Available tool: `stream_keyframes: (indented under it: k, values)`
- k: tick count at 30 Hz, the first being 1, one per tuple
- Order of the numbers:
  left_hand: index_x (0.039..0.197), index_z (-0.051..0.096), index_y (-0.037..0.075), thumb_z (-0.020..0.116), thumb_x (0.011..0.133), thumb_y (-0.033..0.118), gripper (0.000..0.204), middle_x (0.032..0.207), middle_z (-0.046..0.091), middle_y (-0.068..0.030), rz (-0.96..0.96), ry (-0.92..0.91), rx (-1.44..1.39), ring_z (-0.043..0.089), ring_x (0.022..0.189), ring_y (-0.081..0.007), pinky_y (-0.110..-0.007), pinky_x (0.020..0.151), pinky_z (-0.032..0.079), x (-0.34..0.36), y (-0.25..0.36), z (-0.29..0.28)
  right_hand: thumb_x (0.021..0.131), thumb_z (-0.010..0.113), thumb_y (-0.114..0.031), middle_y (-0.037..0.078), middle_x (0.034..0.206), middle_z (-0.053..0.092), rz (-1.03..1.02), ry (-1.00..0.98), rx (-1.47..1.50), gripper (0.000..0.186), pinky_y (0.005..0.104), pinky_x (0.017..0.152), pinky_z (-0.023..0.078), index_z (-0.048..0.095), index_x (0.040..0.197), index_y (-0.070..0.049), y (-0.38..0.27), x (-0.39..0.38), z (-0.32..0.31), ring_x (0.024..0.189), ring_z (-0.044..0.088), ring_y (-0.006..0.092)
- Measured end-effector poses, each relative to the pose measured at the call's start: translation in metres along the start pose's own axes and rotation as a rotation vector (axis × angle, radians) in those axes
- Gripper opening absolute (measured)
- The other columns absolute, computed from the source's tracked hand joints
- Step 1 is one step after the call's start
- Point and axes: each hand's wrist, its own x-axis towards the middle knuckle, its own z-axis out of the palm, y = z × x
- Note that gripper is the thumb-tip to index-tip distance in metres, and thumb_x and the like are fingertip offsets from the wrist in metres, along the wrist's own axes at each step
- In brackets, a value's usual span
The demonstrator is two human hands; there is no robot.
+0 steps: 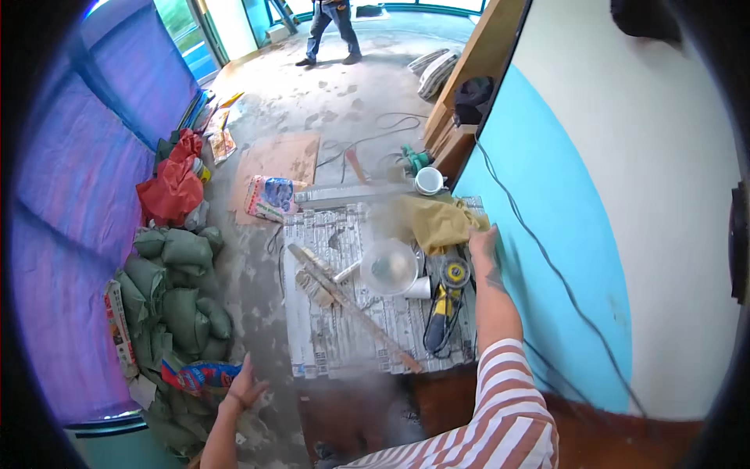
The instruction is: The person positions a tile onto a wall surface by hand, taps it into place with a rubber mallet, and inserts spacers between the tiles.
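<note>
My right hand reaches forward and grips the right edge of a khaki cloth bag at the far right of a paper-covered board. The bag's left side is blurred. My left hand hangs low at the left, empty, with fingers apart, beside a blue and red plastic package on the green sacks. Nearer than the bag lie a yellow and black angle grinder, a round translucent tub and a white cup. A long dusty strip crosses the board diagonally.
Stuffed green sacks and a red bag line the left side. A white bucket and a green power tool stand beyond the board. A cable runs along the right wall. A person walks far ahead.
</note>
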Motion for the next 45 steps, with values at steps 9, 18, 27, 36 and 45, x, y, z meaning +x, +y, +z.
stream_keyframes:
  k: [9,18,27,36,45]
  values:
    - [0.139,0.007,0.004,0.066,0.075,0.007,0.087,0.119,0.049,-0.0245,0.711,0.242,-0.002,0.05,0.11,-0.0325,-0.038,0.088,0.042,0.273,0.323,0.101,0.079,0.058,-0.014,0.011,0.084,0.058,-0.574,-0.445,0.571,0.016,0.0355,0.071,0.044,0.054,0.089,-0.002,-0.101,-0.071,-0.016,0.077,0.056,0.0234]
    - [0.134,0.019,0.0,0.05,0.084,0.003,0.06,0.098,0.056,-0.0104,0.465,0.173,-0.695,0.058,0.087,-0.0178,-0.03,0.075,0.049,0.348,0.367,0.129,0.08,0.055,-0.009,0.018,0.084,0.061,-0.342,-0.426,0.491,0.015,0.0385,0.069,0.047,0.056,0.093,-0.002,-0.054,-0.013,-0.009,0.078,0.06,0.0356]
    - [0.133,0.022,0.002,0.047,0.087,0.005,0.053,0.099,0.054,-0.0077,0.439,0.175,-0.967,0.056,0.085,-0.0122,-0.026,0.071,0.048,0.342,0.377,0.109,0.071,0.055,-0.016,0.018,0.091,0.063,-1.068,-0.76,-0.071,0.029,0.0406,0.074,0.047,0.06,0.097,-0.006,-0.094,0.016,-0.014,0.081,0.061,0.0334]
    - [0.132,0.025,0.007,0.048,0.086,0.005,0.051,0.098,0.051,-0.0064,0.495,0.207,-1.008,0.055,0.089,-0.0145,-0.031,0.077,0.048,0.349,0.371,0.062,0.074,0.053,-0.021,0.017,0.089,0.064,-1.069,-0.761,-0.21,0.026,0.0394,0.071,0.049,0.064,0.088,-0.002,-0.087,0.014,0.016,0.079,0.064,0.0303]
    - [0.133,0.026,0.006,0.051,0.085,0.003,0.055,0.096,0.05,-0.0054,0.542,0.159,-0.647,0.054,0.083,-0.0113,-0.024,0.071,0.048,0.346,0.362,0.07,0.078,0.052,-0.019,0.017,0.099,0.062,-0.959,-0.975,-0.567,0.025,0.0348,0.075,0.048,0.062,0.094,-0.004,-0.122,0.029,0.003,0.09,0.062,0.0251]
